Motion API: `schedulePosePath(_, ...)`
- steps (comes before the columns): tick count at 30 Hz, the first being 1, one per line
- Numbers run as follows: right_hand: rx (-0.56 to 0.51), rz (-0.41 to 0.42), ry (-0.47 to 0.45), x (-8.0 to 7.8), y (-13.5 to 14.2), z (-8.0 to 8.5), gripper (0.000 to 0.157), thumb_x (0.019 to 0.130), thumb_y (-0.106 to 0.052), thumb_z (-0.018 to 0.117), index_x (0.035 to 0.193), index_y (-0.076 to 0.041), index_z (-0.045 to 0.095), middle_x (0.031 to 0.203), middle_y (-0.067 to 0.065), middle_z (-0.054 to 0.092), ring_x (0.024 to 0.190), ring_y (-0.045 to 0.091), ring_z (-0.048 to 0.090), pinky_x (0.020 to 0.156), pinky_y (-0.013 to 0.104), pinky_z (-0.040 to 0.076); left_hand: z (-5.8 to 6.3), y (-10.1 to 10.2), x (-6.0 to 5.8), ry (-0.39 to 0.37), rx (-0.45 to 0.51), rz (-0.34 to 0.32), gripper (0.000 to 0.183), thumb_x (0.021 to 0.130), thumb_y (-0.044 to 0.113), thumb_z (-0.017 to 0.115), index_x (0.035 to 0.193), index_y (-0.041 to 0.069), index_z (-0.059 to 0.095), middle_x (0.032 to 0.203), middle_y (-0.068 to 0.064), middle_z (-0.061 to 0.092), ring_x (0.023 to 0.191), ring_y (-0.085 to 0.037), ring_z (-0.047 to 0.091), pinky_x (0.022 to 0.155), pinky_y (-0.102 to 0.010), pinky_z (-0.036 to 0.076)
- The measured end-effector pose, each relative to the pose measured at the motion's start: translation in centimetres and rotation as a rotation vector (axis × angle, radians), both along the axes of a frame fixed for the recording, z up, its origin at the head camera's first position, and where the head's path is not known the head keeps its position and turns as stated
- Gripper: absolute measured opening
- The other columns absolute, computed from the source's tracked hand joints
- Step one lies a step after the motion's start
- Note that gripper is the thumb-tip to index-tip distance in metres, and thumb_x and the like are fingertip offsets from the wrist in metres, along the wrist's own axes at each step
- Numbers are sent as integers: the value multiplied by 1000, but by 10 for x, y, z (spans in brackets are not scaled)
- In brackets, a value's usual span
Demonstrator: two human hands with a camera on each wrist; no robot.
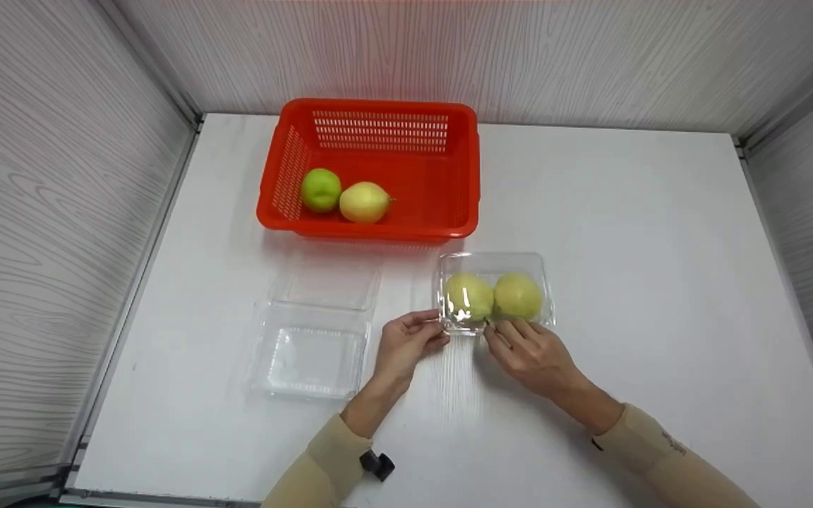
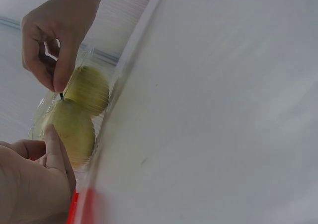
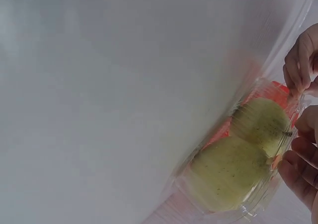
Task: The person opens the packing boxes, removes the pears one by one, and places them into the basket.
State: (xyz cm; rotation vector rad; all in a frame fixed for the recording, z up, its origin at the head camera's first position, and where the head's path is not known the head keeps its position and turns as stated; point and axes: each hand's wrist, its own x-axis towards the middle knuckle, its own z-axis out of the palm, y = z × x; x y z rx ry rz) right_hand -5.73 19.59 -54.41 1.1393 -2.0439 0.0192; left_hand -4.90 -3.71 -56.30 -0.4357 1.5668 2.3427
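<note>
Two yellow-green pears, a left one [image 1: 468, 296] and a right one [image 1: 518, 296], lie side by side inside a clear plastic clamshell box [image 1: 495, 261], its lid over them. My left hand [image 1: 406, 346] grips the box's front left corner between thumb and fingers. At the front edge, my right hand [image 1: 530, 356] has its thumb and index finger pinched at the left pear's dark stem [image 2: 61, 96], which pokes out by the rim. The right wrist view shows both pears [image 3: 228, 172] through the plastic, with fingers of both hands along the box's edge.
A red plastic basket [image 1: 435, 233] stands behind, holding a green apple [image 1: 320, 190] and a pale yellow pear [image 1: 365, 202]. A second clear clamshell box [image 1: 315, 360] lies unfolded on the white table [image 1: 660, 296], left of my left hand. Wood-patterned panels surround the table's back and sides.
</note>
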Motion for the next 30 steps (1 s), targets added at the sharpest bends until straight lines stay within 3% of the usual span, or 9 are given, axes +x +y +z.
schedulePosePath(9, -21, -52, -46, 0, 32, 0, 28, 109, -10, 52, 94, -3, 74, 80, 7, 69, 63, 20, 63, 45, 26, 49, 1, 0, 0, -1, 17, 44, 29, 96, -7, 66, 123, -16, 65, 85, -1, 76, 78, -9, 74, 77, -21, 65)
schedulePosePath(18, 24, -25, -68, -5, 50, 2, 30, 109, -5, 48, 93, 0, 73, 80, 9, 68, 66, 22, 66, 52, 27, 57, 0, 2, 3, -19, 38, 70, 30, 97, -4, 67, 125, -15, 63, 89, -4, 76, 81, -11, 75, 79, -23, 66)
schedulePosePath(23, 48, -17, -76, -6, 50, 2, 33, 111, -3, 45, 94, 1, 73, 82, 9, 67, 69, 20, 66, 54, 25, 57, 2, 6, 11, -65, 68, 48, 27, 99, 3, 66, 122, -9, 61, 96, -8, 76, 83, -13, 76, 81, -26, 66)
schedulePosePath(30, 84, -17, -44, -4, 44, 3, 33, 109, 0, 43, 93, 1, 73, 83, 9, 66, 69, 20, 65, 55, 26, 57, 0, 24, 20, -105, 95, -32, 14, 96, 4, 71, 108, -3, 66, 89, -6, 78, 77, -13, 76, 76, -27, 67)
